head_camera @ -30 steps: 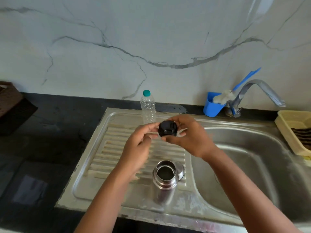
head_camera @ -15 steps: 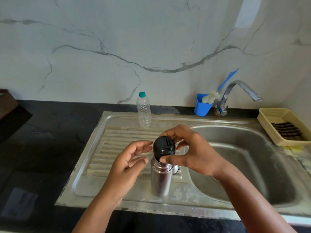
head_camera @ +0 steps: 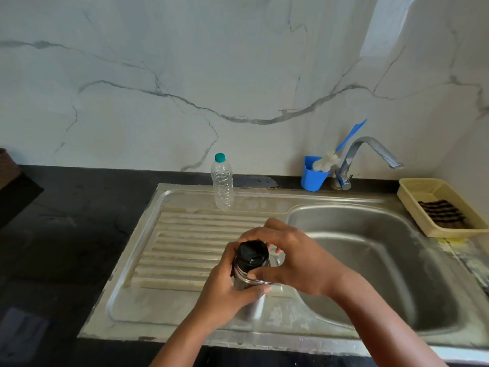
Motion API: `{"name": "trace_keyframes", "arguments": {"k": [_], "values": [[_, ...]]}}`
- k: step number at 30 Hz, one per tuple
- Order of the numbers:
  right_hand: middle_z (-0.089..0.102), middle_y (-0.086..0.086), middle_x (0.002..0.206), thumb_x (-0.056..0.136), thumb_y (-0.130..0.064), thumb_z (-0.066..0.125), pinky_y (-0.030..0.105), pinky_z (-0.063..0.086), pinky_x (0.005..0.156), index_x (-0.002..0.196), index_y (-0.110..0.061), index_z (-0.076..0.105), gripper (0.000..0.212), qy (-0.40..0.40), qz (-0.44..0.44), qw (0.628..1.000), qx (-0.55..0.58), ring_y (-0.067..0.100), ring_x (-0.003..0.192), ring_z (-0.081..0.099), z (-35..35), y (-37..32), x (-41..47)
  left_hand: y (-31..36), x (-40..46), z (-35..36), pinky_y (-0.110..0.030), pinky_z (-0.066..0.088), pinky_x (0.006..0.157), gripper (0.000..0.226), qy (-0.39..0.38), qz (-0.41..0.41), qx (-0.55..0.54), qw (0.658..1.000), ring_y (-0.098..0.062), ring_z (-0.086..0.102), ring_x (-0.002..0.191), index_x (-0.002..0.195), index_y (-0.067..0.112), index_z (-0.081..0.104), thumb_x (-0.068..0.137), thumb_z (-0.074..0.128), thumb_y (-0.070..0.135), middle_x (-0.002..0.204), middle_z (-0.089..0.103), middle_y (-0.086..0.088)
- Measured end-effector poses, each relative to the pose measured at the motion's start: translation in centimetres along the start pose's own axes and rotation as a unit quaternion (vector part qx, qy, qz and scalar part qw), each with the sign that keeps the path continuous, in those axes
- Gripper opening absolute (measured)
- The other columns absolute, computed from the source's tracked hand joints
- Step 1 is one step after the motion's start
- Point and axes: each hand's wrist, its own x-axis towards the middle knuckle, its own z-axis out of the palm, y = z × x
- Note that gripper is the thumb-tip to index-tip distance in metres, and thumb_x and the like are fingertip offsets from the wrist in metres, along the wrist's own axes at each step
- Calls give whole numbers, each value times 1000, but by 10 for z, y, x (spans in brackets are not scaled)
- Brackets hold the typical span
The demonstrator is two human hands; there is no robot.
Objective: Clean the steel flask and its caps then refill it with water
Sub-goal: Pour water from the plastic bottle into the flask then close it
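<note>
Left hand [head_camera: 227,290] hides most of the flask [head_camera: 251,300]

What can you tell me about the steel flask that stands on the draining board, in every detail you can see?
The steel flask is a slim cylinder of shiny bare metal, standing upright on the ribbed draining board left of the sink basin. A black cap, faceted, with a raised catch on top, sits on its neck. The left hand grips its body; the right hand holds the cap with curled fingers. Its lower part shows below the left hand.
</note>
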Motion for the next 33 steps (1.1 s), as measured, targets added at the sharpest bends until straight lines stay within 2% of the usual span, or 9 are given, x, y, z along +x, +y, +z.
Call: {"name": "trace_keyframes", "arguments": {"k": [5,10,13,17,21,24,27,30,33], "values": [[55,-10,94,77,-55,61,29,48,70,112,-29,53,44,28,-2,984,-176,15,85,58,6,-16,1,-2,0,0,-13,47,72,65,7,-3,20,1000,-4,66,89,119,34,50,62,80,30,96,70,16],[54,-5,56,71,-75,39,27,39,43,81,-17,50,60,100,20,939,-330,17,45,54,20,-26,10,-2,3,0,-11,45,66,52,-3,5,39,999,-2,67,80,110,24,59,62,80,25,91,69,22],[61,-3,102,84,-70,42,34,51,74,113,-20,52,59,38,30,964,-263,19,90,59,-1,-30,9,0,3,0,-11,47,70,62,-7,0,18,1000,-3,70,84,118,16,57,63,85,24,95,72,18],[38,-11,148,89,-20,66,30,37,109,144,-38,42,63,-115,-9,990,-78,14,132,39,-27,-35,6,-2,3,-1,-15,50,77,67,-1,-1,9,1000,-7,70,93,120,33,52,64,86,26,99,74,10],[55,-6,129,84,-1,63,34,47,98,133,-32,57,58,-120,-35,987,-97,16,117,54,-21,-32,9,-7,4,0,-16,50,79,68,11,-2,19,1000,-8,69,94,119,31,53,62,89,19,101,72,12],[54,-3,113,92,-34,59,34,49,84,127,-27,57,36,-69,-7,980,-186,21,101,58,-13,-30,10,-7,5,0,-16,51,74,64,9,4,25,1000,-7,70,90,118,30,55,67,89,11,96,73,11],[58,2,97,89,-68,40,32,38,61,102,-15,55,56,18,5,953,-304,28,80,63,1,-30,12,-6,6,1,-16,50,73,55,6,15,33,999,-6,69,91,110,35,62,69,88,8,101,71,15],[62,-2,104,83,-79,27,32,41,68,108,-20,55,70,55,50,952,-297,24,94,62,-7,-32,13,-5,7,0,-17,50,82,65,18,30,28,999,-7,67,101,104,51,61,67,88,6,109,68,17],[55,-10,124,87,-42,67,24,43,94,129,-32,56,44,-45,9,991,-126,9,116,51,-31,-29,16,-8,6,0,-15,49,81,72,13,17,22,1000,-6,67,100,117,47,53,67,88,8,107,70,18]]}}
